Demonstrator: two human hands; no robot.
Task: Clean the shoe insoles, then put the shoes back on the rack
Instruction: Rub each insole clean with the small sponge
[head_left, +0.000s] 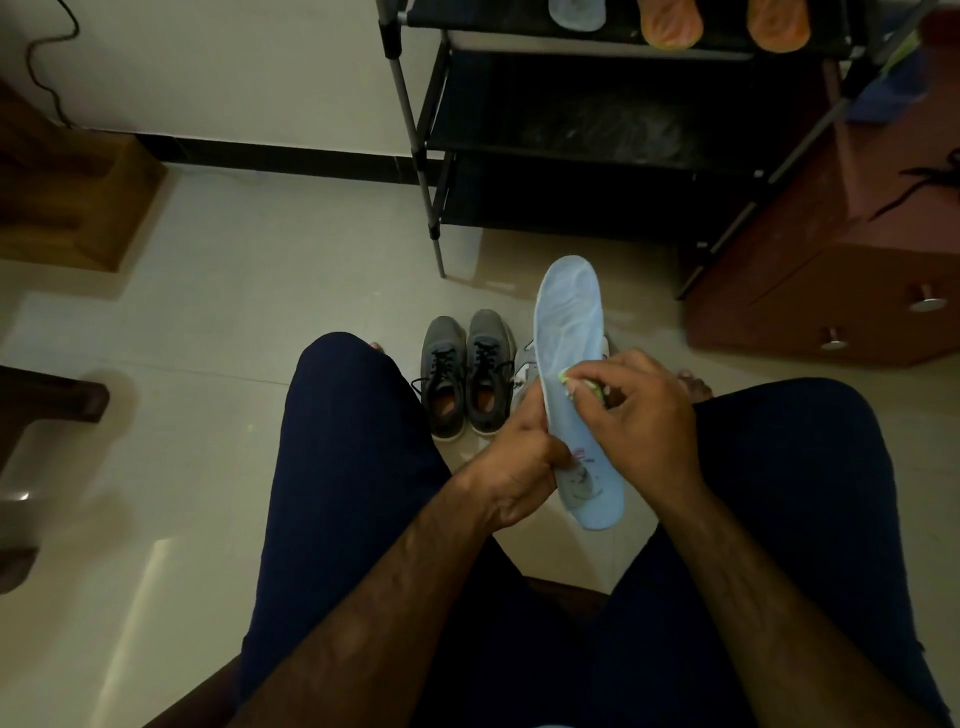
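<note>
Your left hand (519, 457) is gripping the blue insole (571, 384) near its heel, its long axis pointing away toward the rack (597, 150), while your right hand (639, 400) is pinching a green cloth (589, 387) against its middle.

A room in a home. A black tiered shoe rack (571, 135) stands against a white wall (234, 67) with a dark skirting (285, 156), on a glossy tiled floor (208, 312). Orange insoles (670, 23) lie on its top shelf, and grey sneakers (467, 374) sit in front of it. A wooden drawer chest (831, 270) with metal knobs is just beside its right.
</note>
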